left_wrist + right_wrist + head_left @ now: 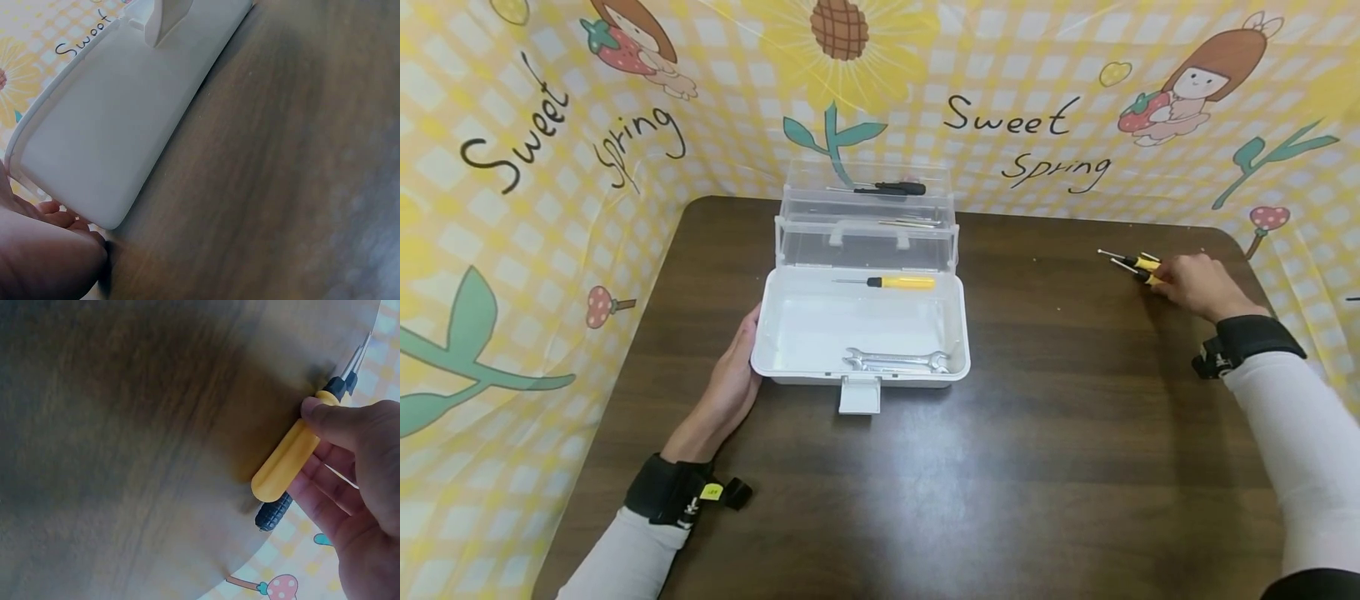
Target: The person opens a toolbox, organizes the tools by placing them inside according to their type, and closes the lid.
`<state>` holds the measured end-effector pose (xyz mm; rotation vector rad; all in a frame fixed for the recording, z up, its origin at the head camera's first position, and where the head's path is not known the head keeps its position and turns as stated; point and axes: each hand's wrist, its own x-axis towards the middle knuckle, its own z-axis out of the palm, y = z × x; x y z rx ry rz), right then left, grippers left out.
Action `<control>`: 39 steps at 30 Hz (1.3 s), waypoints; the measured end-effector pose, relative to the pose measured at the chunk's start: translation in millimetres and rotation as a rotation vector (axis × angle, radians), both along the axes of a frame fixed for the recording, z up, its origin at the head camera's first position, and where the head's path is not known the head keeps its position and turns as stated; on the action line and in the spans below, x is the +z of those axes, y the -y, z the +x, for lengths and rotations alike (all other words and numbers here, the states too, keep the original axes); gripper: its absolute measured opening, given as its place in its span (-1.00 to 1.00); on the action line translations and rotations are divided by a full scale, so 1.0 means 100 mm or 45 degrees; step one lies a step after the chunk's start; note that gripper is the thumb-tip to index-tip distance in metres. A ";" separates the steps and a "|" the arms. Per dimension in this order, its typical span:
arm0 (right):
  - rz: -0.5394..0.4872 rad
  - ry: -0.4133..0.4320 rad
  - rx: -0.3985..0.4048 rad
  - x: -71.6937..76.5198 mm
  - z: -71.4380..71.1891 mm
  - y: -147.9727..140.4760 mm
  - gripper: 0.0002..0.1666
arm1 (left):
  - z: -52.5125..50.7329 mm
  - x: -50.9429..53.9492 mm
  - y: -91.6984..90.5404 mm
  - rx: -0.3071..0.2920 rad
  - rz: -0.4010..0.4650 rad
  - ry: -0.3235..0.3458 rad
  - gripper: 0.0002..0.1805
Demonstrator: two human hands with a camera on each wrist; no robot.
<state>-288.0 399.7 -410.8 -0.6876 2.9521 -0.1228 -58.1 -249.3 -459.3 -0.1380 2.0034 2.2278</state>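
A white toolbox [951,329] stands with its clear lid raised. My left hand [733,375] rests against its left end; in the left wrist view the fingers [59,215] touch the box's end wall. Inside the box lie a yellow-handled screwdriver [902,282] and silver wrenches [898,362]. Far to the right, my right hand [1198,285] pinches a yellow-handled screwdriver [287,459] between thumb and fingers. A second screwdriver's shaft [361,359] shows close beside it, mostly hidden. Below the yellow handle a black ribbed handle [274,512] pokes out; whether it is held too I cannot tell.
Dark-handled screwdrivers [891,189] and thin metal pieces [910,222] lie in the raised clear lid section. The box's white latch [860,395] hangs at the front. A yellow checked cloth [722,150] walls the brown table [1037,417] at the back and sides.
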 end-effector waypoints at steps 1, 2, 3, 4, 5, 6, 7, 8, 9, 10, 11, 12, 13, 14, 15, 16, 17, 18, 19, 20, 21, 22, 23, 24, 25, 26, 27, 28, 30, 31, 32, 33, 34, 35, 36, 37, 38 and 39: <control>0.000 -0.004 -0.001 -0.01 0.01 0.00 -0.78 | 0.00 0.00 0.00 -0.002 0.002 0.001 -0.27; 0.001 -0.009 -0.001 -0.01 0.02 0.00 -0.78 | 0.00 0.00 0.00 -0.002 0.003 -0.002 -0.27; 0.000 -0.014 0.000 -0.02 0.02 0.00 -0.79 | 0.01 0.00 0.00 -0.002 0.004 -0.003 -0.27; 0.001 -0.015 0.001 -0.02 0.03 0.01 -0.79 | 0.01 0.00 0.00 -0.002 0.004 -0.003 -0.26; 0.004 -0.015 0.005 -0.02 0.04 0.01 -0.80 | 0.01 -0.01 0.00 -0.002 0.003 -0.004 -0.26; 0.002 -0.014 0.007 -0.03 0.05 0.02 -0.82 | 0.01 -0.01 0.00 -0.002 0.002 -0.004 -0.27; 0.003 -0.013 0.013 -0.03 0.05 0.03 -0.84 | 0.01 -0.01 0.00 -0.002 0.002 -0.007 -0.27; 0.003 -0.013 0.020 -0.03 0.06 0.04 -0.86 | 0.01 -0.01 0.00 -0.001 0.000 -0.009 -0.27; 0.007 -0.011 0.026 -0.03 0.07 0.04 -0.87 | 0.01 -0.01 0.00 -0.002 -0.004 -0.008 -0.27; 0.013 -0.009 0.033 -0.03 0.08 0.05 -0.88 | 0.01 0.00 0.00 -0.002 -0.006 -0.009 -0.27; 0.017 -0.010 0.039 -0.03 0.10 0.06 -0.88 | 0.01 0.00 0.00 -0.003 -0.009 -0.008 -0.27; 0.019 -0.010 0.044 -0.03 0.11 0.07 -0.88 | 0.01 0.00 0.00 -0.004 -0.011 -0.006 -0.26; 0.021 -0.009 0.049 -0.04 0.12 0.07 -0.88 | 0.01 0.01 0.00 -0.004 -0.014 -0.005 -0.26; 0.020 -0.006 0.052 -0.04 0.13 0.08 -0.88 | 0.01 0.01 0.00 -0.005 -0.017 0.000 -0.26; 0.022 -0.005 0.058 -0.04 0.15 0.09 -0.87 | 0.01 0.01 0.00 -0.005 -0.019 0.003 -0.26; 0.020 -0.006 0.063 -0.04 0.16 0.09 -0.87 | 0.01 0.02 0.00 -0.005 -0.020 0.005 -0.26; 0.015 -0.006 0.066 -0.04 0.18 0.10 -0.87 | 0.01 0.02 0.00 -0.004 -0.021 0.008 -0.26; 0.013 -0.004 0.067 -0.05 0.19 0.10 -0.86 | 0.01 0.01 0.00 -0.003 -0.022 0.010 -0.26; 0.010 -0.004 0.068 -0.05 0.21 0.11 -0.86 | 0.01 0.01 0.00 -0.002 -0.022 0.011 -0.26; 0.007 -0.008 0.072 -0.05 0.23 0.11 -0.85 | 0.01 0.01 0.00 -0.001 -0.020 0.012 -0.26; 0.005 -0.011 0.076 -0.05 0.25 0.12 -0.83 | 0.01 0.01 0.00 0.000 -0.019 0.012 -0.26; 0.006 -0.017 0.081 -0.05 0.27 0.12 -0.80 | 0.01 0.01 0.00 0.000 -0.017 0.013 -0.26; 0.006 -0.024 0.086 -0.05 0.29 0.12 -0.77 | 0.01 0.01 0.00 0.001 -0.015 0.013 -0.25; 0.007 -0.034 0.090 -0.05 0.31 0.14 -0.75 | 0.01 0.00 0.00 0.001 -0.015 0.014 -0.26; 0.005 -0.046 0.096 -0.06 0.33 0.15 -0.72 | 0.02 0.00 0.00 0.002 -0.014 0.012 -0.26; 0.004 -0.056 0.101 -0.06 0.35 0.16 -0.70 | 0.02 0.00 0.00 0.002 -0.013 0.009 -0.26; 0.003 -0.064 0.106 -0.06 0.37 0.18 -0.69 | 0.02 0.00 0.00 0.002 -0.012 0.009 -0.26; -0.004 -0.074 0.115 -0.05 0.39 0.20 -0.69 | 0.02 0.00 0.00 0.001 -0.012 0.005 -0.26; -0.022 -0.094 0.133 -0.04 0.42 0.24 -0.71 | 0.02 0.00 0.00 0.002 -0.011 0.002 -0.25; -0.032 -0.102 0.140 -0.04 0.44 0.26 -0.72 | 0.02 0.00 0.00 0.002 -0.008 -0.001 -0.25; -0.041 -0.110 0.147 -0.03 0.45 0.28 -0.74 | 0.02 0.00 0.00 0.003 -0.007 -0.001 -0.25; -0.052 -0.121 0.158 -0.02 0.47 0.30 -0.75 | 0.02 0.00 0.00 0.002 -0.005 -0.003 -0.25; -0.064 -0.132 0.169 -0.01 0.48 0.33 -0.76 | 0.02 0.01 0.00 0.003 -0.004 -0.004 -0.25; -0.072 -0.143 0.177 0.00 0.49 0.36 -0.76 | 0.02 0.00 0.00 0.005 -0.004 -0.002 -0.25; -0.079 -0.152 0.186 0.01 0.51 0.39 -0.77 | 0.02 0.00 0.00 0.005 -0.003 -0.002 -0.25; -0.089 -0.164 0.202 0.01 0.52 0.41 -0.78 | 0.02 0.00 0.00 0.006 -0.004 0.000 -0.25; -0.097 -0.175 0.222 0.02 0.54 0.44 -0.79 | 0.02 0.00 0.00 0.006 -0.005 -0.002 -0.25; -0.103 -0.187 0.245 0.03 0.56 0.47 -0.82 | 0.02 0.00 0.00 0.005 -0.005 -0.004 -0.25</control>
